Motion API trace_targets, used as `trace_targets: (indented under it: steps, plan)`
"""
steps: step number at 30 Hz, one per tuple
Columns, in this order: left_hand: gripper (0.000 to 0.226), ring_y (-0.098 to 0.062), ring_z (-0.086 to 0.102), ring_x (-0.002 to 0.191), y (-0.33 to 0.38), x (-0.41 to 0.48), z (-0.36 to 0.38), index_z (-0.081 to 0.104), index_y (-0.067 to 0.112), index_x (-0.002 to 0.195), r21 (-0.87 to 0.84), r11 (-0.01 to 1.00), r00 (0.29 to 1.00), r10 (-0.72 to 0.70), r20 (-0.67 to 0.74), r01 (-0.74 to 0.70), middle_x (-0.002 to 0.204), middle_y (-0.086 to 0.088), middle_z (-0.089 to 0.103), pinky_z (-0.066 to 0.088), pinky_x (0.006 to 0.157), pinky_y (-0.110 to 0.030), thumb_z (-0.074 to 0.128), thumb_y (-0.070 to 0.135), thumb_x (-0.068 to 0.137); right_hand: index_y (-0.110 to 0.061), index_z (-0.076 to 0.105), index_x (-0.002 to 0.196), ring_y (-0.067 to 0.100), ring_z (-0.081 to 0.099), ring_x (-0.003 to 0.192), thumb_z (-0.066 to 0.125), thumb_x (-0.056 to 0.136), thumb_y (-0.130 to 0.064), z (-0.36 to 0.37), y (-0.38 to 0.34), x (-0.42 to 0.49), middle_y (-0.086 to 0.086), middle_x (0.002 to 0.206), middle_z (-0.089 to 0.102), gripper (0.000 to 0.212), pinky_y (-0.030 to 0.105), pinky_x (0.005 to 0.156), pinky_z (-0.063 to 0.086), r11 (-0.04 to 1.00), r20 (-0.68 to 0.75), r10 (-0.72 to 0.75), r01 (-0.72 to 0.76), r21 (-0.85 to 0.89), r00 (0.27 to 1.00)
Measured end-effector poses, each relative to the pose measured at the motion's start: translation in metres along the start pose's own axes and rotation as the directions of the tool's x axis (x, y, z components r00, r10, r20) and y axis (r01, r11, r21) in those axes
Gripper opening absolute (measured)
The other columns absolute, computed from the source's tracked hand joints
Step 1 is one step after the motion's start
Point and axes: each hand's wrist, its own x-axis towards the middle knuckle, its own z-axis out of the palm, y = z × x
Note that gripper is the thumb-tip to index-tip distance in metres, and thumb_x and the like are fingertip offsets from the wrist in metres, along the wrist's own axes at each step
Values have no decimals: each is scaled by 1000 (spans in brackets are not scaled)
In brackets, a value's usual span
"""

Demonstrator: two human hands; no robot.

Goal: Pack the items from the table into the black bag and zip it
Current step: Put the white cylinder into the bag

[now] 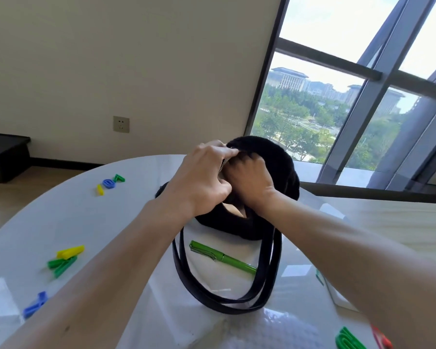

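One black bag stands mid-worktop. The left hand pinches the bag's zip edge and the right hand grips its rim. One green pen lies inside the loop of two straps. Three plastic pieces lie far left, and a white box sits at the right.

The fuzzy black bag stands mid-tabletop with its mouth partly open. Its long straps loop toward the near edge. A green pen lies flat inside the loop. Small plastic pieces lie scattered: a blue ring far left, yellow-green clips left, and green clips near right.
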Motion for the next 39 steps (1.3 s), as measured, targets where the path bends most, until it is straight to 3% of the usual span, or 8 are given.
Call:
trace_targets:
  steps: [6,12,24,29,32,35,37,39]
  plan:
    - [66,-14,59,103,-3,2,-3,61,18,135,0,1000,1000,-18,9,18,116,6,64,38,80,-13,59,-1,72,-12,58,129,27,70,100,67,82,-34,9,-7,1,8,115,69,53,33,58,47,975,129,48,-75,211,990]
    - [67,-16,59,106,-4,-3,1,59,19,136,29,999,998,-40,57,38,119,7,63,43,86,-20,60,-1,72,-15,42,147,28,53,128,48,99,-33,11,-10,-13,9,145,47,51,38,81,53,958,273,15,-91,271,962]
    - [66,-20,52,119,-12,-9,9,54,18,139,107,993,996,-60,72,52,125,4,62,44,101,-33,66,5,76,-17,55,122,27,63,110,53,92,-25,-63,41,-91,8,117,67,31,45,113,29,957,428,-242,287,-43,871]
    - [67,-23,50,122,-7,-11,19,52,18,141,125,992,994,-26,106,12,131,3,60,42,104,-38,65,5,76,-22,58,118,19,65,107,52,91,-44,-56,85,-112,-4,107,68,35,33,121,22,928,385,-369,315,197,846]
    - [68,-25,53,120,-3,-9,24,54,14,140,123,992,996,-21,92,10,127,0,63,44,102,-40,65,3,74,-25,60,112,14,60,98,59,91,-38,-59,103,-131,-8,104,63,25,28,87,48,842,228,-364,214,496,903]
    - [68,-28,57,115,-2,-8,22,56,13,138,115,993,997,-14,77,5,121,-2,66,46,99,-38,66,2,72,-28,56,94,15,59,76,59,88,-42,-62,122,-156,-13,87,61,16,35,66,52,770,86,-11,-46,637,996]
    - [67,-28,57,115,-2,-9,21,57,13,138,119,993,996,-19,88,8,121,-3,66,45,99,-39,67,3,72,-28,49,80,17,57,67,56,86,-57,-57,137,-172,-12,77,59,30,34,58,48,759,298,151,-304,576,943]
    - [66,-28,56,118,-3,-10,20,56,14,138,120,993,993,-25,114,11,121,-3,66,45,101,-41,69,6,73,-26,49,75,17,54,67,59,85,-64,-48,143,-187,-6,77,60,41,34,59,44,751,664,139,-516,412,734]
